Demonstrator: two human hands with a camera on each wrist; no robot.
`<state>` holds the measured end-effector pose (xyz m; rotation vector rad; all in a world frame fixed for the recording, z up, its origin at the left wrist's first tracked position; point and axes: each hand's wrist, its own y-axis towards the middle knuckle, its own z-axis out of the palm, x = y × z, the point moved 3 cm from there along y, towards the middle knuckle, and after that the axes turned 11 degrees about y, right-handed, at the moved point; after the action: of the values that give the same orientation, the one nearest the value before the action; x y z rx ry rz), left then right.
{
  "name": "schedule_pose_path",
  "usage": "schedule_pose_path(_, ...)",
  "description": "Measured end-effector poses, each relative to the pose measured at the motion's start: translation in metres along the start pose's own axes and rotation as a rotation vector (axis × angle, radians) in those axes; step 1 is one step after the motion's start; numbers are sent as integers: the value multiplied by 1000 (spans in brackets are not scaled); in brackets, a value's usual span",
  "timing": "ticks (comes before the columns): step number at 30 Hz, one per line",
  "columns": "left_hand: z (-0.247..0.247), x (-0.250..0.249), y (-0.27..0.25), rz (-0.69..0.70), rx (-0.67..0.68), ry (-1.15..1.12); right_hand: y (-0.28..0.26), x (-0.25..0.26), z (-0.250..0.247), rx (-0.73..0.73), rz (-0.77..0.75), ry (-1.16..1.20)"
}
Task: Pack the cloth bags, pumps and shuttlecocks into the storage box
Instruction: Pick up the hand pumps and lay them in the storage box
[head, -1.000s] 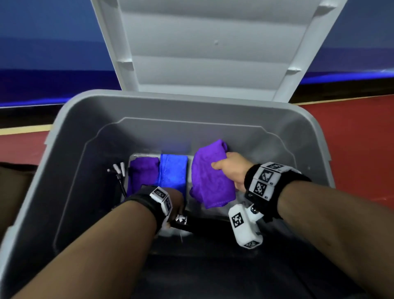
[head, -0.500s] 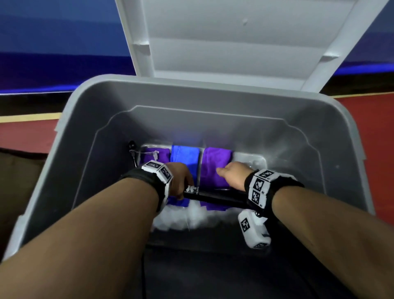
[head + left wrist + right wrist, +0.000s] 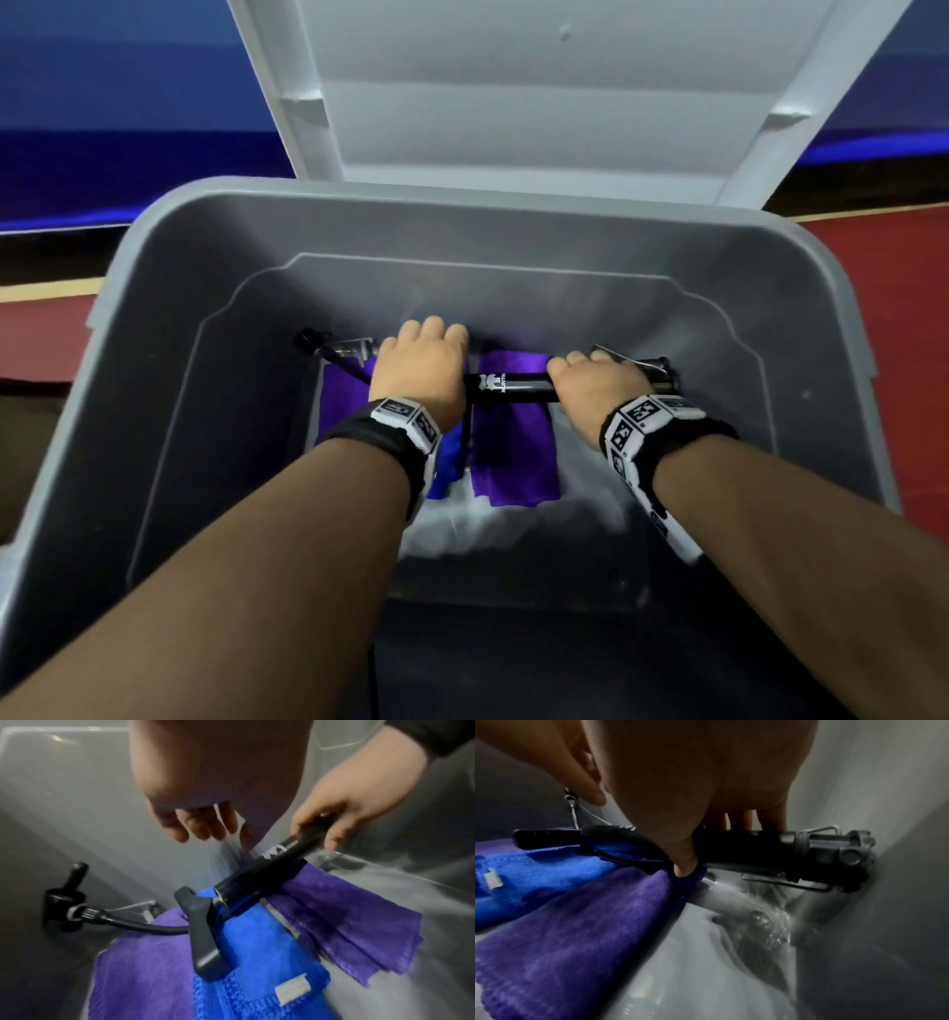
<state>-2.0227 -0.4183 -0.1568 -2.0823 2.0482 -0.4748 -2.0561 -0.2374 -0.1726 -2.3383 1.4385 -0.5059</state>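
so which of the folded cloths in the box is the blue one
The middle cloth, lying between the two purple cloths. It alone is bright blue with a small white tag, and the pump's T-handle rests across it.

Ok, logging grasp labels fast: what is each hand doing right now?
Left hand: open, fingers loosely curled above the cloths, holding nothing.
Right hand: gripping the black pump by its barrel.

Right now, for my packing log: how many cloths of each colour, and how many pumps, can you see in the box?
Purple cloths: 2 (left, right)
Blue cloth: 1
Black pump: 1, gripped by the right hand
Total: 4
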Motion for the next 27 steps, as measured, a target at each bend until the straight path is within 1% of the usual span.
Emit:
schedule_pose_path(1, 5, 7, 1, -51, 90, -65, 4, 1, 3, 5, 7, 10)
schedule_pose_path(3, 23, 17, 0, -64, 321, -95, 7, 1, 11, 7, 55, 66)
schedule_pose_path(4, 30, 22, -2, -72, 393, -87, 9, 0, 16, 13, 82, 97)
schedule_pose_path(5, 35, 25, -4, -89, 428, -85, 10, -2, 20, 30, 95, 112)
schedule_pose_path(7, 43, 27, -7, -105, 459, -94, 10, -7, 23, 59, 123, 133)
schedule_pose_path(8, 48, 26, -10, -86, 471, -79, 9, -8, 22, 52, 136, 149)
schedule_pose_path(9, 51, 23, -13, -57, 480, -49, 7, -8, 18, 21, 138, 158)
schedule_pose_path(11, 53, 16, -21, -2, 485, 24, 3, -6, 7, -92, 124, 122)
schedule_pose_path(12, 53, 14, -22, 5, 487, 43, 2, -5, 3, -118, 129, 116)
schedule_pose_path(13, 55, 12, -21, -12, 494, 34, 0, -4, 4, -94, 130, 132)
schedule_pose_path(16, 63, 12, -15, -58, 519, -4, 1, -4, 22, 119, 138, 238)
schedule_pose_path(17, 65, 11, -15, -61, 537, 8, 2, -5, 26, 150, 156, 265)
schedule_pose_path(18, 67, 11, -16, -64, 541, 5, 3, -6, 26, 155, 169, 286)
schedule_pose_path(20, 64, 5, -16, -101, 505, -11, 5, -6, 22, 175, 169, 300)
schedule_pose_path(23, 45, -8, -23, -149, 437, -94, -18, -3, 8, 208, 168, 307)
schedule_pose_path(25, 28, -15, -40, -176, 457, -158, -47, 1, -13, 186, 183, 329)
schedule_pose_path(27, 5, -22, -69, -170, 513, -144, -82, 2, -40, 176, 195, 358)
